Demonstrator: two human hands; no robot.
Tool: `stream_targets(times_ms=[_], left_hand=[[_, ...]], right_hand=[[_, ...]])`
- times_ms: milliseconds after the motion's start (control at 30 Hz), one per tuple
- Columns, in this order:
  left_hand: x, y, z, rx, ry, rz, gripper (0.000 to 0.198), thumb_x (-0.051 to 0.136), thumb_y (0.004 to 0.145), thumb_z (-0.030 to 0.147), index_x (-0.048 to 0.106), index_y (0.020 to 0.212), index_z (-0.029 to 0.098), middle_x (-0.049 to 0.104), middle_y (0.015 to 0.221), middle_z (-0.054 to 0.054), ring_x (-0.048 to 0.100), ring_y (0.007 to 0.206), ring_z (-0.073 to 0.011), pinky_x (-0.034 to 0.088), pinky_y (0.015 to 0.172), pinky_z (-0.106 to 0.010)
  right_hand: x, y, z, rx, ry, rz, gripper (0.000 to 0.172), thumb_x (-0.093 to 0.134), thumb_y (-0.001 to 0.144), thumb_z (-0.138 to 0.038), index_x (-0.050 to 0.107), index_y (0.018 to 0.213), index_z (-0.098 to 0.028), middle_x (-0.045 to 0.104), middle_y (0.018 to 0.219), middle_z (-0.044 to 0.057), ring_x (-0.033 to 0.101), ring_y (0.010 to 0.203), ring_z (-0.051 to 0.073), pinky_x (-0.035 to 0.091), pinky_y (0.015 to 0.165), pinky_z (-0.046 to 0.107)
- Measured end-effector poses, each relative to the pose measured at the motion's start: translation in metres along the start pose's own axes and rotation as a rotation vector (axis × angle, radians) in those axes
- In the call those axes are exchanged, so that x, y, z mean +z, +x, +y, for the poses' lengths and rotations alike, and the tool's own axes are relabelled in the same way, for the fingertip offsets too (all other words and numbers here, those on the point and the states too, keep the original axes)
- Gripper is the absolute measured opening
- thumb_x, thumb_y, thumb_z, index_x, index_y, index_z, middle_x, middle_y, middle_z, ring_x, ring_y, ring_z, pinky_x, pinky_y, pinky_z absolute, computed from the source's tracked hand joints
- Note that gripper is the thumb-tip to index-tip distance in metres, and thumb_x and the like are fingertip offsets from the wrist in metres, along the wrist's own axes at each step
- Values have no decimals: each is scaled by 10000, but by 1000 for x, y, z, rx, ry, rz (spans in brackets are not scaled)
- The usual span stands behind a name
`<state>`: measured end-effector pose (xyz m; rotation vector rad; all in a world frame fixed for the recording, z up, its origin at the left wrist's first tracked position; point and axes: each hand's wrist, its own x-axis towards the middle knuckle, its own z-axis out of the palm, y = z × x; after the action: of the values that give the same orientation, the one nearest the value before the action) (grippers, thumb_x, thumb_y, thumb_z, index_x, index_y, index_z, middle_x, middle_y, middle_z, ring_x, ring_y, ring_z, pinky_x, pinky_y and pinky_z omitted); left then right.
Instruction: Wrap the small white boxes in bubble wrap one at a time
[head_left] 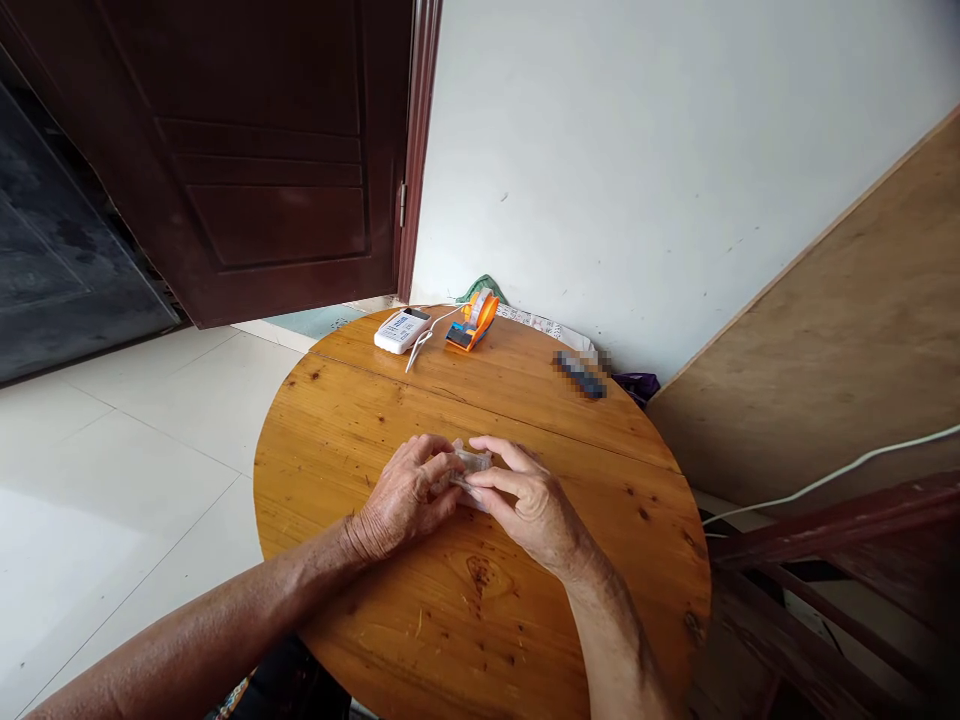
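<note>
Both hands meet over the middle of a round wooden table [360,400]. My left hand [405,495] and my right hand [525,505] pinch a small clear, plastic-looking packet [472,463] between their fingertips. The packet sits just above the tabletop, and most of it is hidden by my fingers. What is inside it cannot be made out.
At the table's far edge lie a small white device [403,329] with a white cable, an orange tape dispenser [472,322] and a dark blurred object [580,375]. A dark wooden door [262,160] stands behind, a leaning board [840,330] to the right, white tiles to the left.
</note>
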<state>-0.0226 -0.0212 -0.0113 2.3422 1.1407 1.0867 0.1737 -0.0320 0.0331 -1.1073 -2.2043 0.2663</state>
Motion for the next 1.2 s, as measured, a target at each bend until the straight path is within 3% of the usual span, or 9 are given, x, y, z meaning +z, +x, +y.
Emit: stream_targets(times_ms=[333,533,700,933,1067,1200], left_hand=[[3,-1,-1,16,-3,32,236,649,793,191,658,1026,231,605,1100,-68,596,958,-201,500,814,-326],[6,-1,-4,33,-2,58,221,652,802,209,660,1023,218,611,1105,-77,602,956,-207,503,818,-336],[6,-1,-3,5,-14,48,235,662,776,191,665,1010,217,616,1095,-75,606,956,-209,502,819,-336],[7,-1,-5,31,-16,60,236,656,778,199,663,1014,212,610,1100,-80,604,959,-212,503,818,-338],[6,0,-5,33,-14,56,249,663,771,199,661,1019,217,616,1083,-72,606,940,-204,502,803,-326],[7,-1,-4,30,-12,72,247,652,766,173,661,1009,212,613,1094,-81,611,956,-211,508,815,-336]], right_hand=[[-2,0,-4,-14,34,9,183,614,836,-88,700,748,-224,672,1170,71,655,1042,219,526,898,373],[-6,-1,-2,11,63,30,169,612,830,-115,726,864,-234,648,1225,84,628,1118,233,510,941,370],[-4,0,-3,-27,-8,-19,193,603,826,-105,726,762,-239,672,1182,65,649,1032,230,504,893,378],[-6,2,-4,-23,58,12,203,570,853,-132,741,795,-226,674,1164,92,649,1044,224,508,895,366],[-7,2,-3,1,111,-42,195,581,837,-130,736,760,-220,669,1174,88,647,1065,223,500,916,361],[-7,1,2,77,177,10,184,579,859,-172,744,795,-220,662,1187,91,639,1088,222,496,939,355]])
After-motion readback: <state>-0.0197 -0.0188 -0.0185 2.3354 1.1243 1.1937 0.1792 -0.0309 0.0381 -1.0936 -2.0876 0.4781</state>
